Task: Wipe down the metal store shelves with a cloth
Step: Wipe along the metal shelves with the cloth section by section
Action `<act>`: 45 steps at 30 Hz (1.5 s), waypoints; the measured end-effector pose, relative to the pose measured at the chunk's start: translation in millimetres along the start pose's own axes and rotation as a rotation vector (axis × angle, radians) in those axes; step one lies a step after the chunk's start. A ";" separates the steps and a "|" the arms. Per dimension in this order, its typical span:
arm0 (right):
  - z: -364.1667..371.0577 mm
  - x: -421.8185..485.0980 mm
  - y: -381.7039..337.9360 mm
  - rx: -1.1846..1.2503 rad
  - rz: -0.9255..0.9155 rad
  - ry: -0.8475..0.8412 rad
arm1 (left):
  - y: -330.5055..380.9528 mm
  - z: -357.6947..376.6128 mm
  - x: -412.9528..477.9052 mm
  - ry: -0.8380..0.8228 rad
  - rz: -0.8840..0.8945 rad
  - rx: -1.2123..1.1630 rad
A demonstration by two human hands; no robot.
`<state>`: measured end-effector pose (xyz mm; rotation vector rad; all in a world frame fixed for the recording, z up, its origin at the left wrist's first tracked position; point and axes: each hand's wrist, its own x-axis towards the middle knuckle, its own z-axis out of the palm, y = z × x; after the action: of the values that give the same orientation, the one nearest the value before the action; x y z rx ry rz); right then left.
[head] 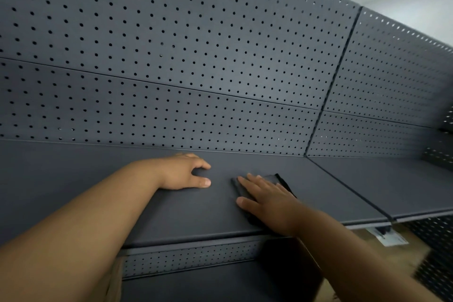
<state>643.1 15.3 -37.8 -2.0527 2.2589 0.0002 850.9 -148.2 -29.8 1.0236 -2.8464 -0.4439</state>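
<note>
Right hand (266, 200) sits flat on the dark cloth (282, 182), fingers straight and slightly spread, palm pressing it onto the shelf (171, 216); nothing is pinched. The cloth lies mid-shelf, directly under that hand. One corner pokes out past the fingertips toward the pegboard back panel (171, 68), and the near end sits close to the front lip. We read its long axis as front-to-back, roughly in line with the forearm. Left hand (182, 171) is just to the left of the cloth and clear of it, fingertips and thumb resting on bare metal, holding nothing; it looks like a brace. The right hand is the only one on the cloth, so we expect it to do the next stroke. A sideways pass would put the cloth's long side across the stroke. The seam (348, 191) to the next bay lies to its right.
</note>
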 end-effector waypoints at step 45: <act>10.8 17.3 -18.1 0.011 0.027 0.020 | 10.7 -8.0 -6.6 -0.035 0.009 0.128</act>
<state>660.2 -3.0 -48.7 -2.0254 2.2933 -0.0310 850.8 -138.1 -18.9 1.0331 -2.9429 -0.2851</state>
